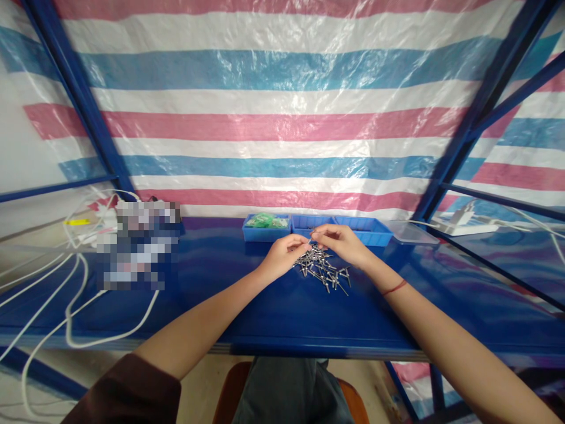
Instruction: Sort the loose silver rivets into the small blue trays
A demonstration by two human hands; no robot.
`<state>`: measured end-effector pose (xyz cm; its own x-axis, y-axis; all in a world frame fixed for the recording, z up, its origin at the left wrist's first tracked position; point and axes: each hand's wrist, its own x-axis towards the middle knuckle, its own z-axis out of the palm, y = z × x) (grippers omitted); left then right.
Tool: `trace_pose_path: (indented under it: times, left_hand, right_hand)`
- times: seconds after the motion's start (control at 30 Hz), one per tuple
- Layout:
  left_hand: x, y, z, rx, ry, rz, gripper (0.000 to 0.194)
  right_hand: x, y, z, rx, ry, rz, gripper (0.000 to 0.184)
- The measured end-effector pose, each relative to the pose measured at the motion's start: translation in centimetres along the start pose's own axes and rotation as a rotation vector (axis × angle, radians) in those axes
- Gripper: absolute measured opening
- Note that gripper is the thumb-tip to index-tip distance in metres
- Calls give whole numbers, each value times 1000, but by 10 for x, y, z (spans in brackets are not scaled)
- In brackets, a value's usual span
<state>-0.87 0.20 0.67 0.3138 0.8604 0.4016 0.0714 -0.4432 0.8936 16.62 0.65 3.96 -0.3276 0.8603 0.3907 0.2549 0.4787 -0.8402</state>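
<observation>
A loose pile of silvery pop rivets (324,268) lies on the blue tabletop, beneath and just in front of my two hands. My left hand (286,254) is closed in a pinch at the pile's upper left edge. Thumb and fingers of my right hand (339,241) are pinched too, above the pile and almost touching the left fingertips. Something small and pale shows where the fingertips meet, too tiny to name. Behind the hands, a blue bin (265,234) holds green and white small items, and a second blue bin (312,219) is partly hidden by my right hand.
A third blue bin (368,231) stands at the right of the row, beside a clear plastic lid (412,232). White cables (75,306) loop over the table's left side near a blurred-out pile. A white power strip (468,224) sits at right. Blue metal posts (472,118) frame the striped sheet.
</observation>
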Motion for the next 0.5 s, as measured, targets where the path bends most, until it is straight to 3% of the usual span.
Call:
trace_pose_path:
  times: [0.3,0.5]
  left_hand:
    - [0,-3,1,-35,-54,19,18]
    - [1,-3,-2,124,54,86,20]
  right_hand:
    - [-3,-6,5,-58,-7,-102,26]
    - [-5,-11,4,-175,37,-201,23]
